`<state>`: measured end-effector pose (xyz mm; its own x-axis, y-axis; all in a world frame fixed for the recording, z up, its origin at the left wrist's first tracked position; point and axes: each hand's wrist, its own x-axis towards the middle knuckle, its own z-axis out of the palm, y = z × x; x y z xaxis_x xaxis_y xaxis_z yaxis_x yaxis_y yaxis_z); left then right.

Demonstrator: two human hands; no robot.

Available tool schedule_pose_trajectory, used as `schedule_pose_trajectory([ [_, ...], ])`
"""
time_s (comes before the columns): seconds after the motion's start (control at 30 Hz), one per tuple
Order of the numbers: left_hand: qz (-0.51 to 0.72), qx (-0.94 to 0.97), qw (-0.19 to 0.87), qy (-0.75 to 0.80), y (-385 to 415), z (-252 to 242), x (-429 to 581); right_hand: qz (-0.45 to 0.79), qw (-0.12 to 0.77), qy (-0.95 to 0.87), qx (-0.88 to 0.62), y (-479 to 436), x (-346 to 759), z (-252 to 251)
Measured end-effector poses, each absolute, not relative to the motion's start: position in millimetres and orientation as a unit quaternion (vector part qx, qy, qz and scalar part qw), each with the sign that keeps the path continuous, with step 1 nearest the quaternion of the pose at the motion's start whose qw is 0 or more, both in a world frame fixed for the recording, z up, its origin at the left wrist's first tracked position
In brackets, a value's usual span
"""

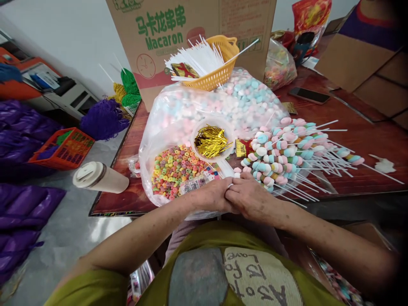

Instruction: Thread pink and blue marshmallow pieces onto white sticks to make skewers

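Judging by the heap of marshmallow skewers at right, a good share already done: pink, white and blue pieces threaded on white shafts, with 1 more skewer apart to the right. Plenty left, by the look of it: loose marshmallows and multicoloured cereal rings in a clear plastic bag, bare white sticks in a yellow basket at the far side, and gold twist ties in a white ladle. Left hand and right hand together at the near edge of the bag, just left of the heap; in either grip, fingers curled, but cannot tell about anything clamped between. Underneath, a glossy red-brown wooden surface, with a phone far right and a lidded cup at the left edge. Behind, a cardboard box printed "Macaron". Beyond, to the left, a grey floor, an orange crate and purple packages.
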<state>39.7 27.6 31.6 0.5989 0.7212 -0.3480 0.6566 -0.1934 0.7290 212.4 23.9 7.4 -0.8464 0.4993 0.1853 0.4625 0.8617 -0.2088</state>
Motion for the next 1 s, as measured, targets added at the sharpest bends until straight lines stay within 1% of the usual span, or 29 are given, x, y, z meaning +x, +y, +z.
schedule_pose_trajectory([
  [0.07,0.071,0.756,0.495,0.424,33,39,23,0.061,0.128,-0.951,-0.275,29,219,10],
  [0.1,0.079,0.753,0.492,0.430,35,43,12,0.057,0.134,-0.948,-0.283,32,224,14],
  [0.17,0.010,0.771,0.444,0.455,37,48,-8,0.057,0.149,-0.945,-0.286,38,235,22],
  [0.23,-0.044,0.778,0.420,0.466,33,47,-18,0.053,0.156,-0.946,-0.278,41,241,30],
  [0.27,-0.046,0.776,0.424,0.465,30,45,-18,0.051,0.155,-0.948,-0.273,41,241,33],
  [0.33,-0.013,0.763,0.461,0.453,24,39,-12,0.064,0.156,-0.949,-0.266,40,238,35],
  [0.43,0.051,0.718,0.540,0.436,17,30,4,0.141,0.181,-0.938,-0.259,35,227,33],
  [0.57,0.074,0.650,0.620,0.434,11,24,15,0.229,0.212,-0.913,-0.263,36,216,24],
  [0.63,0.082,0.621,0.633,0.455,6,21,17,0.269,0.235,-0.893,-0.273,40,216,21],
  [0.67,0.093,0.608,0.633,0.470,4,19,17,0.297,0.260,-0.872,-0.290,43,217,19],
  [0.73,0.139,0.582,0.617,0.511,-1,16,19,0.368,0.318,-0.802,-0.345,44,219,15],
  [0.77,0.162,0.570,0.604,0.533,-4,15,20,0.412,0.332,-0.764,-0.369,43,219,12],
  [0.8,0.175,0.565,0.589,0.550,-5,13,20,0.460,0.328,-0.731,-0.383,40,217,8],
  [0.87,0.172,0.587,0.569,0.550,-7,10,20,0.542,0.283,-0.689,-0.389,30,209,-2],
  [0.93,0.133,0.627,0.573,0.510,-6,8,17,0.581,0.256,-0.667,-0.389,19,197,-11],
  [1.0,0.105,0.644,0.604,0.457,-4,8,12,0.589,0.255,-0.659,-0.392,12,186,-15],
])
